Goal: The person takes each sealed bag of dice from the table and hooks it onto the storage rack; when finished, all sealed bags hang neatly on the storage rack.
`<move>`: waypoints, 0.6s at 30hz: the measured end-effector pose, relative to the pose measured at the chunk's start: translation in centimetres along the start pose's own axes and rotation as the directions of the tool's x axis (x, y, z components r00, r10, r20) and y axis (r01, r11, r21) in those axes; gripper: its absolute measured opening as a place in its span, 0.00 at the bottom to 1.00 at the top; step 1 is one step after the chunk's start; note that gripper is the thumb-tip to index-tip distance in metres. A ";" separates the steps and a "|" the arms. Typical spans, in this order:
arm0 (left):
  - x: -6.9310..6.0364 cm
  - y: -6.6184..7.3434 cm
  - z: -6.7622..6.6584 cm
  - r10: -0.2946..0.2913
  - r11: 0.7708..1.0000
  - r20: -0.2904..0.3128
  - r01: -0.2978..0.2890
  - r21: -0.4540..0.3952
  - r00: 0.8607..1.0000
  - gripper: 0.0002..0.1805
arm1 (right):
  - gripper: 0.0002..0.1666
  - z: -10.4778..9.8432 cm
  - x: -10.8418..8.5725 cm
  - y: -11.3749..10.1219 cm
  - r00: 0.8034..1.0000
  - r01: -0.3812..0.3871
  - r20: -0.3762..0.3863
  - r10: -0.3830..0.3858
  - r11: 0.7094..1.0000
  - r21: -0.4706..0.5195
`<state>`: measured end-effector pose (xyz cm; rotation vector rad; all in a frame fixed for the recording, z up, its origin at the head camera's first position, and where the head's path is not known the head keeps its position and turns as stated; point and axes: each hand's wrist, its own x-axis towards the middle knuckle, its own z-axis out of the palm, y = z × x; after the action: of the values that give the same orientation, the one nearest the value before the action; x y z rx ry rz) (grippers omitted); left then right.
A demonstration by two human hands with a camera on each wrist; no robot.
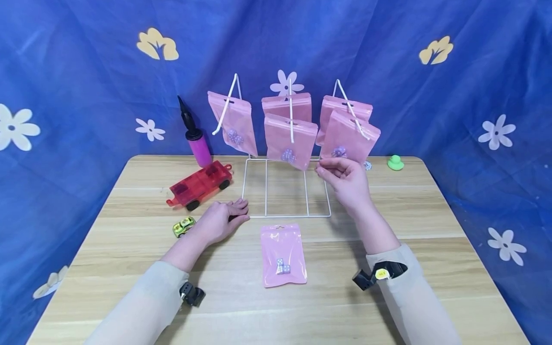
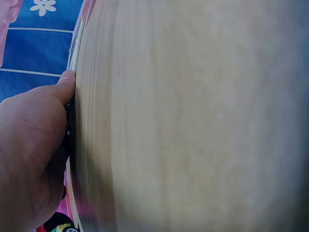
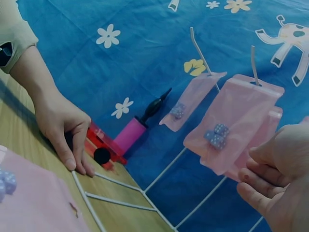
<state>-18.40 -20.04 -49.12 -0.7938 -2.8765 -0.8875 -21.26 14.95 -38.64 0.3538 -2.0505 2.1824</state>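
My left hand (image 1: 224, 218) grips the front left corner of a white wire display rack (image 1: 284, 216), its fingertips down at the table. My right hand (image 1: 347, 184) hangs just below the front pink zip bag (image 1: 351, 134) on the right hook, fingers loosely bent and holding nothing. The middle hook carries two pink bags, the front one (image 1: 290, 139) with purple dice inside. A single pink bag (image 1: 235, 122) hangs from the left hook. Flat on the table before the rack lies another pink bag (image 1: 282, 244) with white-dotted dice.
Left of the rack are a red toy wagon (image 1: 200, 184), a small yellow-green toy car (image 1: 183, 226) and a pink-and-black hand pump (image 1: 198, 143). A green rubber duck (image 1: 395, 163) sits at the back right. Blue cloth (image 1: 375, 48) surrounds the wooden table (image 1: 388, 297).
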 end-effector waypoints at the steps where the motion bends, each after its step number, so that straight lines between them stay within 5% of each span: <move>1: 0.0 0.0 0.0 0.001 1.000 0.001 -0.001 0.001 1.000 0.19 | 0.14 -0.2 -0.3 0.1 1.000 -0.012 0.009 0.012 1.000 -0.010; 6: 0.1 0.0 0.0 0.009 1.000 -0.004 -0.009 -0.001 1.000 0.19 | 0.15 -1.3 -2.0 1.0 0.990 -0.100 0.090 0.111 0.988 -0.118; 12: 0.1 -0.2 0.1 0.016 1.000 -0.013 -0.016 0.005 1.000 0.18 | 0.15 -2.3 -4.1 2.7 0.945 -0.200 0.199 0.259 0.941 -0.275; 18: 0.1 -0.2 0.2 0.002 1.000 -0.007 -0.002 0.003 1.000 0.18 | 0.16 -2.9 -5.8 3.9 0.921 -0.239 0.227 0.316 0.920 -0.312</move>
<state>-18.59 -20.00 -49.38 -0.7917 -2.8693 -0.8834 -16.92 17.97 -44.06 0.3641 -2.6731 2.0373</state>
